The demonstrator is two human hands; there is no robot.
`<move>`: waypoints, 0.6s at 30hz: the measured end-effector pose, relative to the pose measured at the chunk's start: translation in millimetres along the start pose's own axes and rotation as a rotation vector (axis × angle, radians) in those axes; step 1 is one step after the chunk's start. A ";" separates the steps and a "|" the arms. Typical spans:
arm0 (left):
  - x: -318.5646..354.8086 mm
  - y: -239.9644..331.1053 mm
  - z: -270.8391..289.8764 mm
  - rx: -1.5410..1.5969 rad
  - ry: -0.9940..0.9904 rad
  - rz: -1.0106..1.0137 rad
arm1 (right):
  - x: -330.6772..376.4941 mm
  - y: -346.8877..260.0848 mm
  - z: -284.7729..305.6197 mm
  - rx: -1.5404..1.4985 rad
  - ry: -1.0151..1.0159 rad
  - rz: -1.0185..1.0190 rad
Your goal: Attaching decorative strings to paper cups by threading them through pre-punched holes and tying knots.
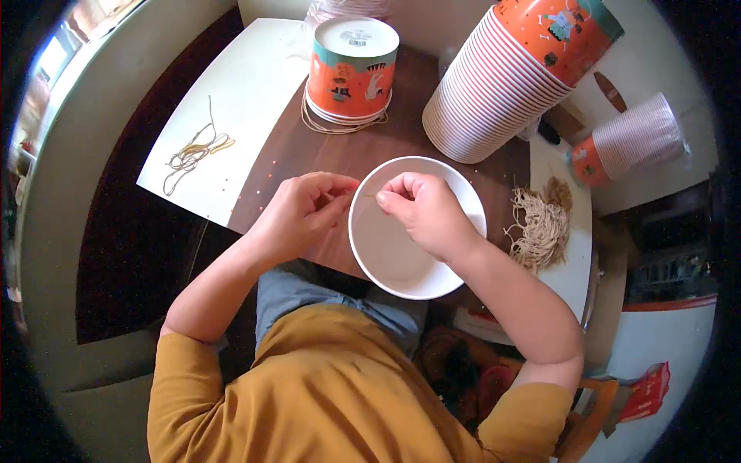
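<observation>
A white paper bucket (pixel 401 266), seen from above with its open mouth toward me, sits at the near edge of the dark brown table (pixel 285 154). My left hand (pixel 297 212) is at its left rim with fingers pinched. My right hand (pixel 424 212) is over the rim's top, pinching a thin tan string (pixel 369 195) that runs between the two hands.
An upturned orange printed bucket (pixel 353 69) stands on loose strings at the back. A tall slanted stack of buckets (pixel 502 77) leans at the back right, another stack (pixel 629 143) lies further right. A pile of tan strings (pixel 540 224) lies right; a few strings (pixel 193 154) rest on a white sheet left.
</observation>
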State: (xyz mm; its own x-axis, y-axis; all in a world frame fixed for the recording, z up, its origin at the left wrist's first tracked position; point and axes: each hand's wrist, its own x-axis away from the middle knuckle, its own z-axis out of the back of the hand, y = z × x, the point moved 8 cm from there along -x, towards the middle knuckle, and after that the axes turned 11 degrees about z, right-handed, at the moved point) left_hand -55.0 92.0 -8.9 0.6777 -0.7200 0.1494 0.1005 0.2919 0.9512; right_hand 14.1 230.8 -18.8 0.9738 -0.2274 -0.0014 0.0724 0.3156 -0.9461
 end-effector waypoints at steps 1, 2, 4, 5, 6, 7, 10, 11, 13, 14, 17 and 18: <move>0.1 0.2 -0.3 -0.008 -0.003 0.004 | -0.6 -0.5 -0.8 -0.001 0.001 -0.001; 0.7 0.0 -0.5 -0.016 -0.005 0.009 | -0.4 -0.7 -1.3 -0.005 0.005 -0.022; 0.2 -1.8 -0.7 -0.006 -0.011 0.018 | -0.1 0.8 -2.2 -0.011 0.008 -0.045; -1.1 -2.5 -0.9 0.004 -0.018 0.023 | -0.8 1.9 -2.2 -0.008 0.007 -0.036; -1.6 -0.9 0.1 0.004 -0.018 0.023 | -1.3 2.8 -2.4 -0.004 0.007 -0.026; -1.6 0.1 -0.5 -0.047 -0.037 0.050 | -1.3 4.2 -3.0 -0.005 0.007 -0.027; -1.2 4.2 -1.5 -0.096 -0.049 0.049 | -2.8 2.3 -5.5 -0.003 0.003 0.020; -0.8 7.0 -1.2 -0.093 -0.041 0.021 | -3.3 2.1 -6.2 0.006 0.000 0.023; -0.9 14.1 -1.2 -0.159 -0.028 -0.064 | -4.0 0.0 -6.9 0.015 -0.001 0.025; 0.6 20.7 -1.0 -0.225 -0.013 -0.149 | -4.3 -3.8 -7.4 0.036 -0.008 0.027; 5.0 34.8 -3.0 -0.434 0.068 -0.417 | -5.5 -6.8 -10.4 0.039 -0.005 0.043; 5.7 35.8 -4.1 -0.433 0.068 -0.418 | -5.8 -7.9 -10.6 0.022 0.005 0.056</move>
State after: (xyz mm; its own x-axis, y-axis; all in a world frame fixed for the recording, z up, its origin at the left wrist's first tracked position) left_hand -44.5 100.9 25.0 0.5603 -0.7913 -0.2447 0.6461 0.2327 0.7269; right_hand 5.6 219.9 -14.8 0.9754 -0.2134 -0.0558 0.0226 0.3481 -0.9372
